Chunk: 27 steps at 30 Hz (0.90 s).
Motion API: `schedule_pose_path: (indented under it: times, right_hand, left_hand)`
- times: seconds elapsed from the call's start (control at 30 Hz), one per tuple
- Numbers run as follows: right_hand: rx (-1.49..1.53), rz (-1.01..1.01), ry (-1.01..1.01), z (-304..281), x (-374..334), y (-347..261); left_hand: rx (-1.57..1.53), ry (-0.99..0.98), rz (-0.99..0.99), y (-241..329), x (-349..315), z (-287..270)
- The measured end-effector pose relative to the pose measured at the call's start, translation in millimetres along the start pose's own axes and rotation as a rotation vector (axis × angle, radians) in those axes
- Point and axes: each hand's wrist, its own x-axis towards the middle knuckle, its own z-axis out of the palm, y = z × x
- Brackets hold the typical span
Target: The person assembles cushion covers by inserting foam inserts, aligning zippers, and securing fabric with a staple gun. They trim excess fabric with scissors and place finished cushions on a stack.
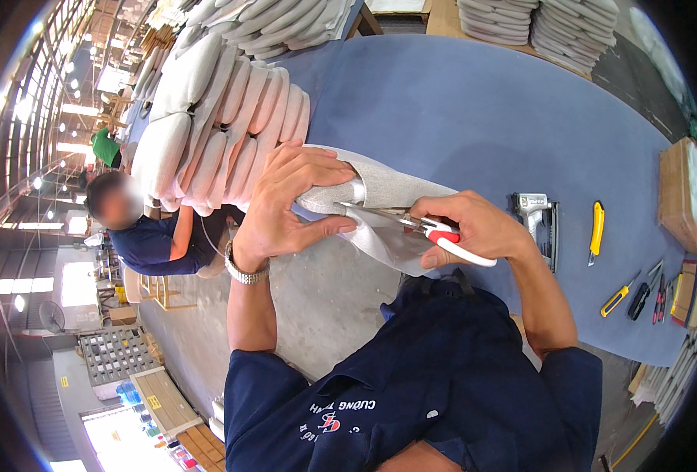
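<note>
Under the hands (293,197) (474,228), grey fabric (388,186) and 1 red-handled tool (444,235) are partly hidden.

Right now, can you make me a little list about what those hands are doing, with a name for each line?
Left hand: pinching a grey padded piece
Right hand: holding scissors with red and white handles
Blades: by the piece's grey fabric
Table: blue, with a curved edge
Tools at the right: staple gun, yellow knife, a few small hand tools
Stack at the left: pale pads, piled high
Nearby: another person in a dark shirt
</note>
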Motion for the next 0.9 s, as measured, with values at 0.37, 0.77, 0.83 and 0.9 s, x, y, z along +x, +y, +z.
schedule_pose_path:
  times: [0.37,0.77,0.83,0.9]
  right_hand:
    - [-0.069,-0.049,0.239,21,-8,16]
    - [0.086,-0.139,0.068,7,9,16]
    - [0.067,-0.143,0.072,4,11,10]
    - [0.072,-0.113,0.068,4,10,10]
  left_hand:
    - [-0.043,0.046,-0.067,-8,-4,-2]
    - [-0.035,0.041,-0.064,-10,-9,-2]
    - [-0.043,0.03,-0.091,-10,-10,-2]
    - [-0.042,0.035,-0.108,-10,-12,-2]
